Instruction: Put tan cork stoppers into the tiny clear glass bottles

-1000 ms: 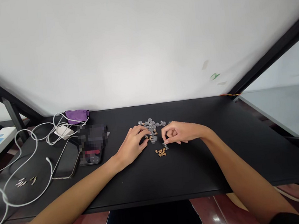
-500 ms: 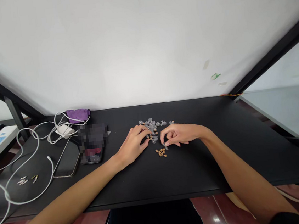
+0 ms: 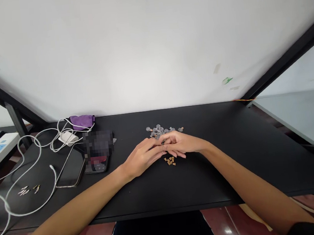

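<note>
A loose heap of small tan cork-like blocks (image 3: 169,161) and a cluster of clear round plastic pieces (image 3: 156,131) both remain on the black surface (image 3: 208,181), with the left hand (image 3: 144,157) and right hand (image 3: 182,144) meeting between them, fingers (image 3: 165,141) overlapping, any grip hidden.

A smooth white wall (image 3: 149,47) fills twelve o'clock behind black metal frame struts (image 3: 286,62), a matte black desktop (image 3: 208,179) spans the middle, and glossy dark-red floor tiles (image 3: 230,225) show at six o'clock.

A black desk (image 3: 208,179) holds a phone (image 3: 69,167), white cable (image 3: 24,213) (tangled), tan bits (image 3: 169,161), clear discs (image 3: 156,131).
</note>
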Available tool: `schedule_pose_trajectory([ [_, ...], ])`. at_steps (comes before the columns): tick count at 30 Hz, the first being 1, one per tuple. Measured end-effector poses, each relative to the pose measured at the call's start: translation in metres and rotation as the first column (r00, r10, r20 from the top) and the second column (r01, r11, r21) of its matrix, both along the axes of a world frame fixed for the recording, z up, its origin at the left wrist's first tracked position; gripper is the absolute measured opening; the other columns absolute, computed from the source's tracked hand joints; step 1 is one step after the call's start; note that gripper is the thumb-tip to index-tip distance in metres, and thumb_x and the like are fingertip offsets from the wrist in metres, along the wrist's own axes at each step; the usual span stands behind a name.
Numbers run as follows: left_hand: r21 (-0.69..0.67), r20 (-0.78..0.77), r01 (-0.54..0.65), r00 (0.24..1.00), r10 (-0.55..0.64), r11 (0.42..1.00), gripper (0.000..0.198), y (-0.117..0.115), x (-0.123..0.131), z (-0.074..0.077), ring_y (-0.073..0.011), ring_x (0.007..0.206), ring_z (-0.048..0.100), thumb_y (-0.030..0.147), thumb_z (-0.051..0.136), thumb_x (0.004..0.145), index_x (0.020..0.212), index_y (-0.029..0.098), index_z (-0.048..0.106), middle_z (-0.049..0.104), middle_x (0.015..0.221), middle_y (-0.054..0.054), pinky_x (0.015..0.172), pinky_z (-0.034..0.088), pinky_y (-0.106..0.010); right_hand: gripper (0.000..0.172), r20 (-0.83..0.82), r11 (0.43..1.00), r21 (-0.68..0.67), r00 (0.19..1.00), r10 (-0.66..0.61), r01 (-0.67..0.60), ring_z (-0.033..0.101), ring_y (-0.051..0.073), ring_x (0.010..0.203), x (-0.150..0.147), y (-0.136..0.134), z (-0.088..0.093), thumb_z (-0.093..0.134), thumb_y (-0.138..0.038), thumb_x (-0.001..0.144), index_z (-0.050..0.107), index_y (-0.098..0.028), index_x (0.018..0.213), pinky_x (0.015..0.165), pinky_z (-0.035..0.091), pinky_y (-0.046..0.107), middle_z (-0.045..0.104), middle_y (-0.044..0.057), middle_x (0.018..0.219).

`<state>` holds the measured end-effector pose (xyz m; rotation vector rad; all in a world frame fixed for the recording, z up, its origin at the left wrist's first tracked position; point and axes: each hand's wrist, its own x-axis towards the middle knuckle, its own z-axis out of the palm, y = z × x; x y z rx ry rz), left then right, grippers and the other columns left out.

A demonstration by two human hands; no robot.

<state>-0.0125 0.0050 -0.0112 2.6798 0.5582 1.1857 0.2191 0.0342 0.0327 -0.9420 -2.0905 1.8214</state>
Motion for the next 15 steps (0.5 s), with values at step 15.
schedule_pose_trajectory([
  [15,-0.178,0.203,-0.121,0.967,0.157,0.977,0.023,0.005,0.002,-0.005,-0.0122,0.087,0.065,0.012,0.058,0.1,0.118,0.02,0.07,0.058,0.109,-0.007,0.075,0.059,-0.028,0.033,0.268,0.942,0.325,0.963,-0.011,-0.079,0.049,0.009,0.044,0.001,-0.007,0.002,0.078,-0.05,0.084,0.07,-0.018,0.087,0.047,0.036,0.022,0.051,-0.008,0.051],
])
